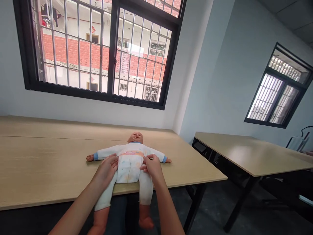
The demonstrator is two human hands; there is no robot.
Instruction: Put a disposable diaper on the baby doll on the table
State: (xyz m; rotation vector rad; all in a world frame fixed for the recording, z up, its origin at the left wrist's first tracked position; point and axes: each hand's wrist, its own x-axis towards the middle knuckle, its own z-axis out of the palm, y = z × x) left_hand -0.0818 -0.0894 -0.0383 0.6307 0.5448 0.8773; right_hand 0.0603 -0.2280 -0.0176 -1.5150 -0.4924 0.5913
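Note:
A baby doll lies on its back on the wooden table, arms spread and legs over the front edge. It wears a white outfit with blue cuffs, an orange-pink band across the middle and faint coloured spots. My left hand rests against the doll's waist on the left, fingers fairly straight and touching the cloth. At the waist's right side, my right hand has its fingers bent in a pinch on the edge of the clothing. The fingertips of both hands are partly hidden.
Behind the table is a wall with a barred window. A second table stands to the right across a gap, with a dark chair by it. Another window is at the far right.

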